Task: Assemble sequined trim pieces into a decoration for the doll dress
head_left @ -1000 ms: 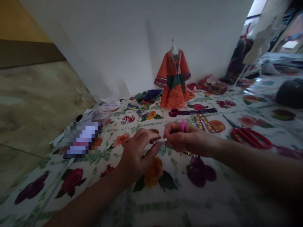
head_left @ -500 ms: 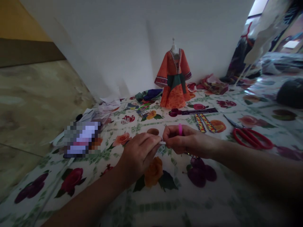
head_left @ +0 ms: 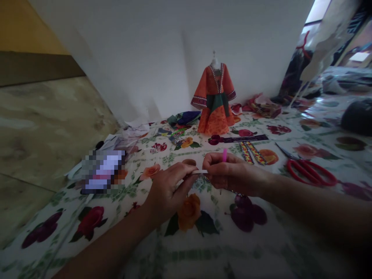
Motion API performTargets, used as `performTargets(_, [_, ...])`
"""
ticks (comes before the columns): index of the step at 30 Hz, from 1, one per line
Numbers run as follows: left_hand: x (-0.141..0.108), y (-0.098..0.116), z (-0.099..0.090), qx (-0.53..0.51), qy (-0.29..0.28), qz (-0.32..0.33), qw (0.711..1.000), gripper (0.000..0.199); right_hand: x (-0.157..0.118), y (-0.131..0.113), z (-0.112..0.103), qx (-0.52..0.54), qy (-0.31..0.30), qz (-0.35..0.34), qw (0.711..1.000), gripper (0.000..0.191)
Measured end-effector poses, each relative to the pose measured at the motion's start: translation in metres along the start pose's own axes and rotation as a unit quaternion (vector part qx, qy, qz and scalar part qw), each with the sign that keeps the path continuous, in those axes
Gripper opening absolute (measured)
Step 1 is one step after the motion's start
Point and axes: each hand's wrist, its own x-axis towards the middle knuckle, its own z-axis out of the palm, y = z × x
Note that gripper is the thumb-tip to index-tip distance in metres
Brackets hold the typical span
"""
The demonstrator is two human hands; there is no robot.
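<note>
Between my two hands runs a narrow white strip [head_left: 200, 171], gripped near both ends. My left hand [head_left: 171, 184] pinches its left end with thumb and fingers. At the other end my right hand [head_left: 229, 172] has its fingers closed on the strip, and a pink band [head_left: 224, 155] shows on one finger. Below the right palm a bit of shiny beaded trim [head_left: 236, 192] is visible; most of it is hidden by the hand. Just beyond the hands lie two yellow-and-red patterned trim strips [head_left: 252, 152] and a dark purple trim strip [head_left: 247, 138].
Red-handled scissors [head_left: 310, 170] lie to the right on the floral tablecloth [head_left: 192, 255]. A small orange dress on a stand [head_left: 215, 100] stands by the wall. A phone [head_left: 104, 172] rests at left, with papers beside it. Folded fabric [head_left: 186, 117] and a dark rounded object [head_left: 357, 116] are farther off.
My hands have drawn slightly apart, so more of the white strip shows between them. The left thumb has moved a little away from the fingers. The view has shifted slightly.
</note>
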Motion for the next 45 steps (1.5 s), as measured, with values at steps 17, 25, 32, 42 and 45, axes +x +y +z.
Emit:
performTargets(17, [-0.005,0.003,0.002,0.082,0.007,0.035,0.996,0.016,0.001,0.004,0.002,-0.024,0.025,0.016,0.999,0.014])
performTargets(25, [0.000,0.003,-0.001,0.000,-0.012,-0.024,1.000,0.007,0.002,0.004,0.000,0.003,0.019,0.004,1.000,0.014])
performTargets(32, [-0.006,0.001,0.002,0.114,-0.026,0.040,0.992,0.013,0.001,0.004,0.002,-0.090,0.041,0.021,0.995,0.013])
performTargets(42, [-0.001,0.005,0.002,-0.039,-0.012,-0.050,0.998,0.004,0.001,0.004,0.003,-0.043,0.065,0.038,0.996,0.014])
performTargets(45, [0.002,0.006,0.000,-0.134,-0.021,-0.101,0.986,0.008,0.002,0.005,0.002,0.004,0.048,0.038,0.998,0.013])
